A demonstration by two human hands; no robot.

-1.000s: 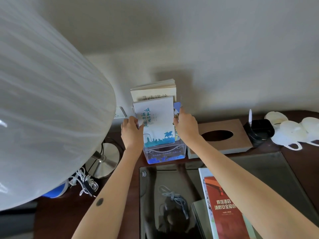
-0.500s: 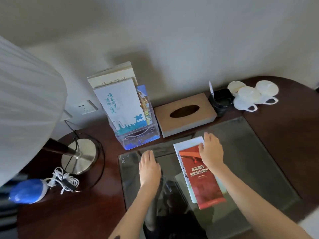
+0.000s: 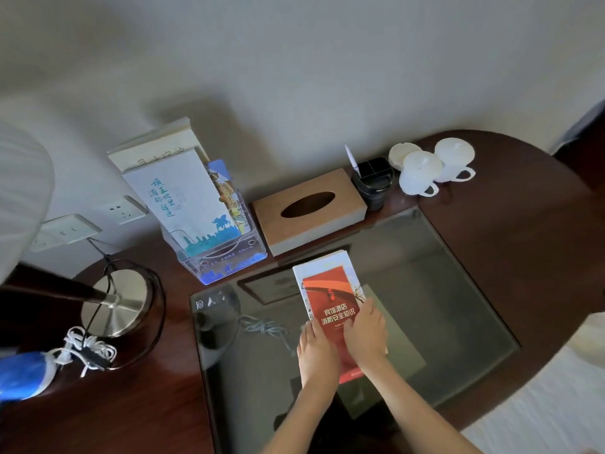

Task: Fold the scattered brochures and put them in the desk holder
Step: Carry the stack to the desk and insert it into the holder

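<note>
A red and white brochure [image 3: 329, 290] lies on the glass desk top [image 3: 442, 306]. My left hand [image 3: 317, 353] grips its near left edge and my right hand [image 3: 365, 332] lies on its lower right part. The clear acrylic desk holder [image 3: 226, 260] stands at the back left of the desk. It holds a white brochure with blue print [image 3: 183, 204], a colourful one behind it [image 3: 229, 191] and a cream booklet [image 3: 157, 149] at the back.
A brown tissue box [image 3: 309, 209] sits right of the holder, then a black pen cup [image 3: 375, 181] and white lidded cups [image 3: 420, 172]. A lamp base [image 3: 114, 303], its shade [image 3: 19, 198] and a white cable bundle [image 3: 88, 350] occupy the left. Wall sockets [image 3: 124, 209] are behind.
Both hands left the holder, where the white brochure now stands, and came down to the red brochure on the glass. The left hand moved from the glass onto the brochure's edge.
</note>
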